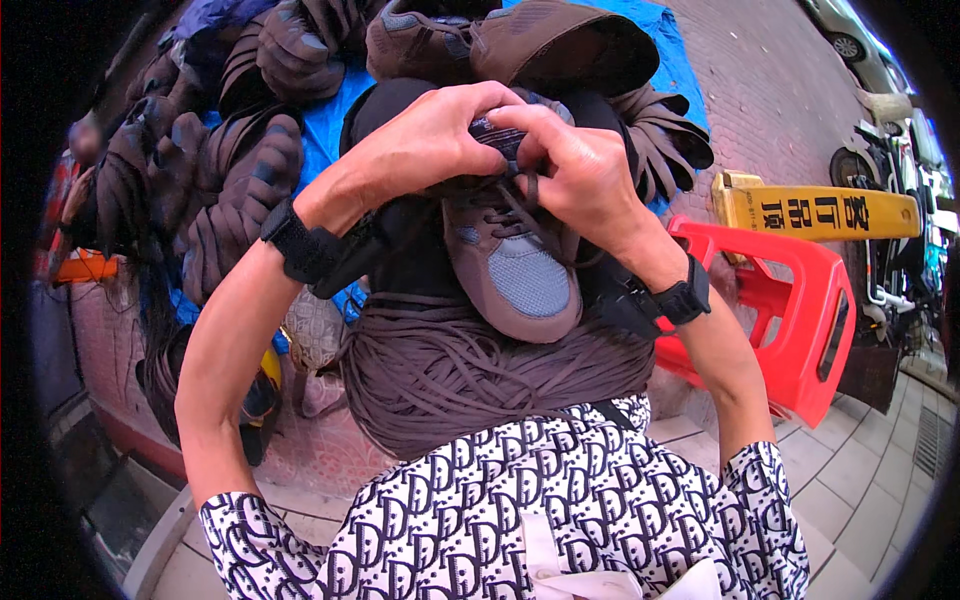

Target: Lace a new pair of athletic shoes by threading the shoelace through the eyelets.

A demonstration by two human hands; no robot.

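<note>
A brown sneaker (512, 275) with a grey-blue mesh toe rests on my lap, its toe pointing toward me. My left hand (430, 138) is curled on the sneaker's upper beside the tongue, its thumb pressed near the top eyelets; some of its fingertips are hidden. Between the thumb and fingers of my right hand (585, 172) is a dark shoelace (518, 208), close to the left thumb. The lace runs across the lower eyelets and a loose part trails over the sneaker's right side. Below the toe, a thick bundle of brown laces (480, 365) lies across my lap.
Two brown sneakers (560, 45) lie just beyond my hands. Stacks of brown shoe parts (245, 185) sit at the left on blue sheeting (325, 125), with another stack (665, 135) at right. A red plastic stool (785, 300) and a yellow sign (820, 210) stand to the right.
</note>
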